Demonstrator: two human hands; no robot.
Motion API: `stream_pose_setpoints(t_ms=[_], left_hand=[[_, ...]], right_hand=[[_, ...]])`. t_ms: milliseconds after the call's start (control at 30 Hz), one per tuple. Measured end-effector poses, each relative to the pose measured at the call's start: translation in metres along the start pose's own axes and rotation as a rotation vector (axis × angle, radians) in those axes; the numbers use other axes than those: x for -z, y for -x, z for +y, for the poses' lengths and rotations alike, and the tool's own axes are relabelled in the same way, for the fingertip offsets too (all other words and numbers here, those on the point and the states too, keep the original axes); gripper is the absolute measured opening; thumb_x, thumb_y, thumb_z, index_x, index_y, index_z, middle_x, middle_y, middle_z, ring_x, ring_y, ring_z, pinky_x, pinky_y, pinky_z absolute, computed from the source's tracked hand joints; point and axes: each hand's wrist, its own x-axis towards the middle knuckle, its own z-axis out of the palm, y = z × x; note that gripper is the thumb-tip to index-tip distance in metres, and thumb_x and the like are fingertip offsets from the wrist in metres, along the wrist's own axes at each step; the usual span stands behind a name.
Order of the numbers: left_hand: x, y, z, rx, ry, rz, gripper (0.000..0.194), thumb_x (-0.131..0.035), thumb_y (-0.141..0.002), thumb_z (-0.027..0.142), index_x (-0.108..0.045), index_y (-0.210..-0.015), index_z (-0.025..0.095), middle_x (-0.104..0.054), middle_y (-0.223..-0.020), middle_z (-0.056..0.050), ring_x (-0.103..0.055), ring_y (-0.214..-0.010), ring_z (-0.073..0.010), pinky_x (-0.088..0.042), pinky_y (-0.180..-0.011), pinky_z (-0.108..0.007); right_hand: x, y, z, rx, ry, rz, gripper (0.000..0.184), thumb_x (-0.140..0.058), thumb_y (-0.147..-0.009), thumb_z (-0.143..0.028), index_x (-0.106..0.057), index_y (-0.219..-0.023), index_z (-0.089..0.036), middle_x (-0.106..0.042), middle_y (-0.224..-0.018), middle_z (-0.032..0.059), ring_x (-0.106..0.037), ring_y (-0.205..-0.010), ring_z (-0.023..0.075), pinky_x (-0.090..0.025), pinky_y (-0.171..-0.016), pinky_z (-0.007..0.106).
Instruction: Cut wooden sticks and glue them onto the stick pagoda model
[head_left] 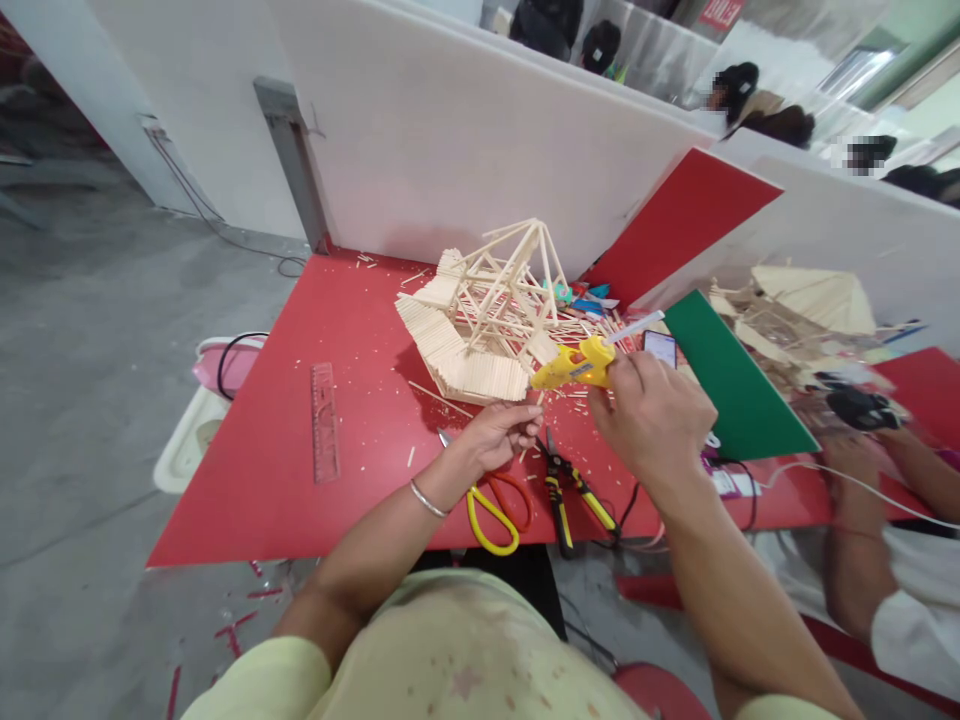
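My right hand [651,418] grips a yellow glue gun [574,365], its nozzle pointing left toward the base of a wooden stick model [480,315] on the red table [300,440]. A white glue stick pokes out of the gun's back. My left hand [499,432] is closed in a pinch on a thin wooden stick [534,412], held just under the gun's nozzle near the model's front edge. A silver bangle sits on my left wrist.
Yellow-handled scissors [491,510] and yellow-black pliers [570,490] lie near the table's front edge. A red ruler [325,420] lies at the left. A phone [660,347], a green sheet [731,385] and a neighbour's stick model [795,310] are at the right, with another person's arm [855,520].
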Motion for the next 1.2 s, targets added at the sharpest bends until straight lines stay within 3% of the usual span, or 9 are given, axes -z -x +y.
stream_pose_setpoints(t_ms=[333, 633, 933, 1067, 1200], left_hand=[[0.004, -0.001, -0.001, -0.011, -0.010, -0.009, 0.030, -0.086, -0.068, 0.018, -0.068, -0.089, 0.008, -0.062, -0.073, -0.002, -0.055, -0.059, -0.0046, -0.035, -0.046, -0.012], [0.002, 0.000, 0.001, -0.013, -0.022, 0.035, 0.030, -0.088, -0.065, 0.019, -0.068, -0.086, 0.010, -0.062, -0.069, -0.002, -0.056, -0.060, -0.0055, -0.033, -0.045, -0.013], [0.004, 0.000, 0.001, -0.022, -0.011, 0.030, 0.030, -0.088, -0.065, 0.019, -0.068, -0.085, 0.009, -0.063, -0.071, -0.003, -0.057, -0.060, -0.0058, -0.034, -0.045, -0.013], [0.001, 0.002, 0.003, -0.030, -0.007, 0.051, 0.032, -0.088, -0.064, 0.018, -0.068, -0.087, 0.009, -0.065, -0.073, -0.003, -0.057, -0.059, -0.0056, -0.035, -0.046, -0.013], [-0.002, 0.004, 0.005, -0.040, -0.013, 0.058, 0.031, -0.089, -0.064, 0.019, -0.067, -0.084, 0.010, -0.065, -0.071, -0.002, -0.057, -0.058, -0.0054, -0.038, -0.047, -0.013]], right_hand=[[0.006, 0.002, 0.000, 0.031, -0.001, 0.003, 0.028, -0.053, -0.088, -0.028, -0.061, -0.111, -0.014, -0.068, -0.095, 0.0092, -0.057, -0.081, 0.0203, -0.034, -0.067, 0.033], [-0.006, -0.001, 0.000, -0.056, -0.016, 0.013, 0.039, -0.053, -0.085, -0.026, -0.059, -0.122, -0.014, -0.067, -0.101, 0.0125, -0.056, -0.082, 0.0227, -0.034, -0.066, 0.034], [-0.003, -0.003, -0.001, -0.034, 0.024, 0.034, 0.033, -0.051, -0.089, -0.028, -0.060, -0.117, -0.014, -0.066, -0.097, 0.0109, -0.055, -0.080, 0.0217, -0.033, -0.067, 0.034], [-0.004, 0.001, -0.004, -0.162, -0.011, -0.007, 0.031, -0.054, -0.090, -0.040, -0.062, -0.106, -0.014, -0.064, -0.095, 0.0111, -0.054, -0.078, 0.0213, -0.030, -0.064, 0.032], [-0.016, 0.022, 0.006, -0.455, -0.084, -0.123, 0.056, -0.054, -0.085, -0.066, -0.059, -0.109, -0.016, -0.063, -0.096, 0.0118, -0.054, -0.077, 0.0229, -0.028, -0.060, 0.031]])
